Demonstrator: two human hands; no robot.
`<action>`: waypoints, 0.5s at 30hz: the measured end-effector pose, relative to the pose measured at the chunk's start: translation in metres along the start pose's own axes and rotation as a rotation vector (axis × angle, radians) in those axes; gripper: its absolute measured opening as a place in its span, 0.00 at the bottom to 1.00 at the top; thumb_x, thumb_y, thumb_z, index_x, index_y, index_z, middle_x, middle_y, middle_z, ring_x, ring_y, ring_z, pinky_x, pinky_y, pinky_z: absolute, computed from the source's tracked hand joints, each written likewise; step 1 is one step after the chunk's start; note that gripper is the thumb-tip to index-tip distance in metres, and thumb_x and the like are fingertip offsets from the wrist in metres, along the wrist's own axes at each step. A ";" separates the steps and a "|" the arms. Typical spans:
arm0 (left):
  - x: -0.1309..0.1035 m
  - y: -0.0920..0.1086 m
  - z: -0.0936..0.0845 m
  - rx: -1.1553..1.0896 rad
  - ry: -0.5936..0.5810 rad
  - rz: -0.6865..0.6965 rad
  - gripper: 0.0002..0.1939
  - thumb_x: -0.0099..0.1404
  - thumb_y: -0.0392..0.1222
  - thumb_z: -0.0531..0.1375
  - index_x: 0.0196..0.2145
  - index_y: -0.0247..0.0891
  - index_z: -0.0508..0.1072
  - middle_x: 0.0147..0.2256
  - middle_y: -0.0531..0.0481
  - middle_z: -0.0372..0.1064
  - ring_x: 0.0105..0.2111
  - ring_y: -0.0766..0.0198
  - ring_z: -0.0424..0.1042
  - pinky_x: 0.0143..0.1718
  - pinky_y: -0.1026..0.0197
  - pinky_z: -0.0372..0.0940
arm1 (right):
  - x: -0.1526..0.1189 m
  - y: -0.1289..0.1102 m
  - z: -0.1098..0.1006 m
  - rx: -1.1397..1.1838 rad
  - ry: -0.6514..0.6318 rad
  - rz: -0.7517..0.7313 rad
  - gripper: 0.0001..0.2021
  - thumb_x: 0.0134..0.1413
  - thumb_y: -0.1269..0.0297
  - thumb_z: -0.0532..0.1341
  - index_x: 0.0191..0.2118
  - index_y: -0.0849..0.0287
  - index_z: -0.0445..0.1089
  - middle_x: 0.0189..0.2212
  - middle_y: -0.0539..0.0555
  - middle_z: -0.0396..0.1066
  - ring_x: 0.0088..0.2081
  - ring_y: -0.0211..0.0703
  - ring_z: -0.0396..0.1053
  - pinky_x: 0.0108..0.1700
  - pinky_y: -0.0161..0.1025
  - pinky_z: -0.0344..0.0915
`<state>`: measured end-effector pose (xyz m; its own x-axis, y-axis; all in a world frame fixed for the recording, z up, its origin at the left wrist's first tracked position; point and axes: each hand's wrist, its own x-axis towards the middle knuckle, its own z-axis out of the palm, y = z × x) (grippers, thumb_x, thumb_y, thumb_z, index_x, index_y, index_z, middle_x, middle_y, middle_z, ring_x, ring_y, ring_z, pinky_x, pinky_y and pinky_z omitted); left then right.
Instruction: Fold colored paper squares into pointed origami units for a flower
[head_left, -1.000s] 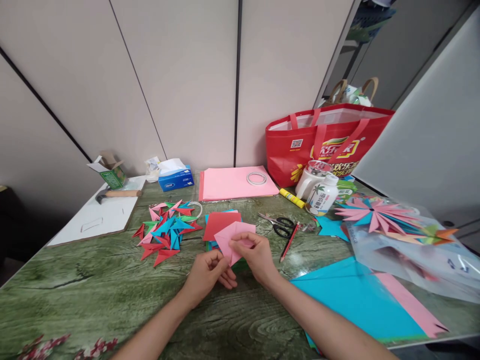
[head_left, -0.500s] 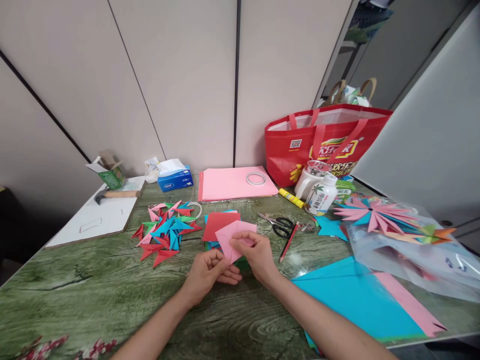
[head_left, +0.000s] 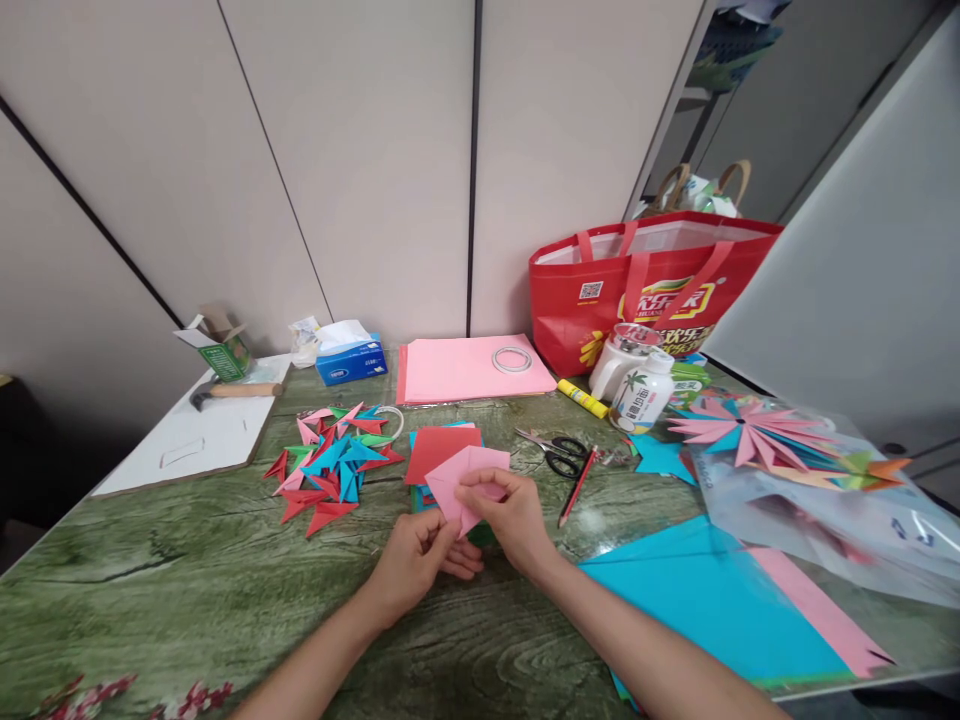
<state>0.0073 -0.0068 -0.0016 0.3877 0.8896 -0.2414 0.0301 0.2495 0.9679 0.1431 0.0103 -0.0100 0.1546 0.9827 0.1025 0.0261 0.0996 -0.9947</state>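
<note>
A small pink sheet of paper [head_left: 466, 470], creased and partly folded, is held between both hands above the table. My left hand [head_left: 424, 555] pinches its lower corner between thumb and fingers. On the paper's right side, my right hand [head_left: 510, 510] grips it with thumb and forefinger, covering part of it. Just behind lies a stack of small coloured squares with a red sheet [head_left: 435, 450] on top. To the left is a pile of folded paper pieces [head_left: 341, 455] in red, blue, pink and green.
Black-handled scissors [head_left: 564, 455] and a red pencil [head_left: 577, 490] lie right of the hands. Behind are a pink paper stack [head_left: 465, 372], a glue stick [head_left: 583, 398], a tissue box [head_left: 349, 358] and a red bag [head_left: 570, 310]. Large blue paper [head_left: 712, 610] lies at the right; a hammer [head_left: 240, 390] at the left.
The pink paper has shifted very slightly left and down with both hands, its tilt changing a little. The grip of both hands stays much the same.
</note>
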 end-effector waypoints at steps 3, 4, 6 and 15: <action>0.000 0.002 -0.002 -0.007 -0.016 0.024 0.17 0.53 0.53 0.57 0.23 0.35 0.64 0.23 0.45 0.74 0.25 0.56 0.75 0.28 0.55 0.70 | 0.001 -0.001 -0.001 0.007 -0.008 -0.021 0.07 0.37 0.63 0.64 0.25 0.62 0.72 0.24 0.52 0.72 0.25 0.38 0.66 0.29 0.34 0.63; 0.001 0.003 -0.004 -0.008 -0.008 0.037 0.17 0.54 0.53 0.56 0.23 0.35 0.64 0.23 0.45 0.74 0.24 0.57 0.75 0.27 0.56 0.70 | 0.001 -0.002 -0.001 0.008 -0.016 -0.026 0.07 0.37 0.64 0.64 0.24 0.62 0.72 0.24 0.52 0.72 0.25 0.38 0.66 0.29 0.34 0.62; 0.002 0.006 -0.008 0.021 0.040 0.075 0.17 0.55 0.53 0.56 0.22 0.35 0.65 0.20 0.48 0.73 0.21 0.58 0.74 0.23 0.58 0.69 | 0.001 -0.003 -0.002 0.002 -0.044 -0.027 0.07 0.36 0.64 0.64 0.24 0.62 0.72 0.23 0.52 0.72 0.24 0.38 0.65 0.28 0.33 0.62; 0.002 0.007 -0.011 0.124 0.144 0.201 0.15 0.55 0.51 0.56 0.20 0.37 0.67 0.16 0.55 0.70 0.18 0.60 0.71 0.21 0.60 0.68 | -0.001 0.000 0.000 0.033 -0.116 0.013 0.07 0.35 0.64 0.65 0.24 0.62 0.71 0.19 0.49 0.69 0.20 0.34 0.61 0.23 0.31 0.57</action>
<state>-0.0023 0.0006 0.0037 0.2629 0.9639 -0.0428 0.0823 0.0218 0.9964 0.1426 0.0091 -0.0101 0.0391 0.9952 0.0898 -0.0075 0.0902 -0.9959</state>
